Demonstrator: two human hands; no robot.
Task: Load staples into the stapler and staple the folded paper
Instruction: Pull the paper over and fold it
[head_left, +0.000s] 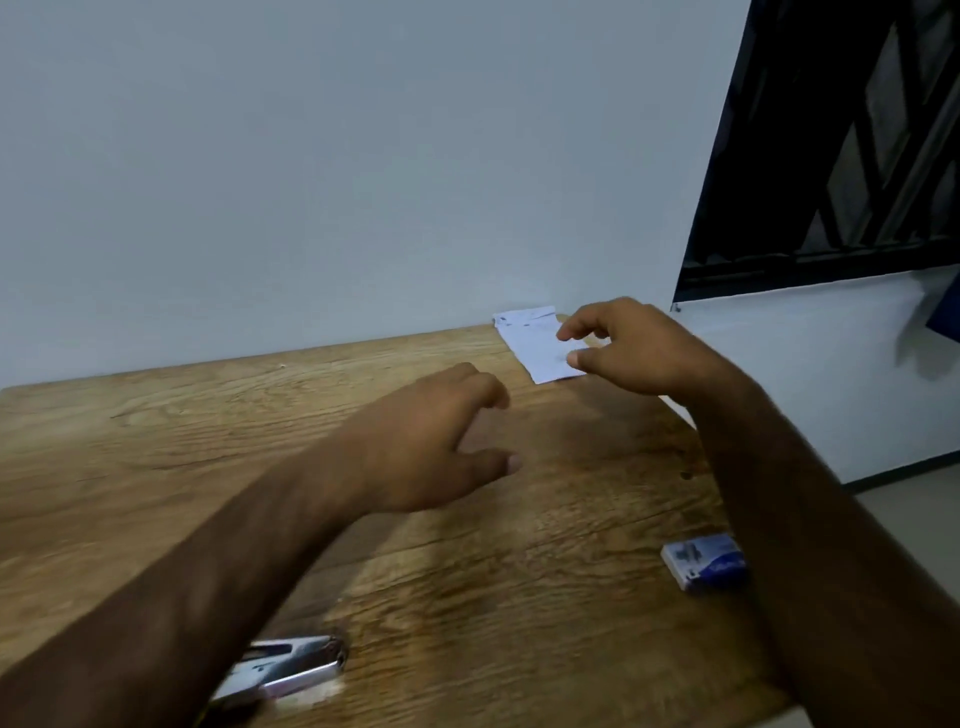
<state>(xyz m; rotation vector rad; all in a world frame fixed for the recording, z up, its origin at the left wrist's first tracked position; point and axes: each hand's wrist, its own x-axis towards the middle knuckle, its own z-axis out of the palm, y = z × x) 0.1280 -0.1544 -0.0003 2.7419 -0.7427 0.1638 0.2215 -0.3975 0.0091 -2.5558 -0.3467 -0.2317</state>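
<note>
You work at a wooden table (156, 441) pushed against a pale wall (311, 182), with a dark barred window (857, 156) at the far right. A small blue staple box (701, 561) lies near the right edge of the table, its right end hidden behind your right forearm (831, 519). The stapler (291, 665), metal and shiny, lies at the near left, and your left forearm (182, 597) crosses over its left part, so only its right end shows.

The folded paper (535, 348) lies flat at the far right of the table, its far end against the wall. Your right hand (639, 348) is over its right edge, thumb and forefinger parted with the sheet between them, not closed on it; whether the tips touch the paper cannot be told. Your left hand (415, 447) is above the middle of the table, nearer and to the left of the paper, apart from it, fingers loosely curled and holding nothing. Both hands are well apart from the stapler.
</note>
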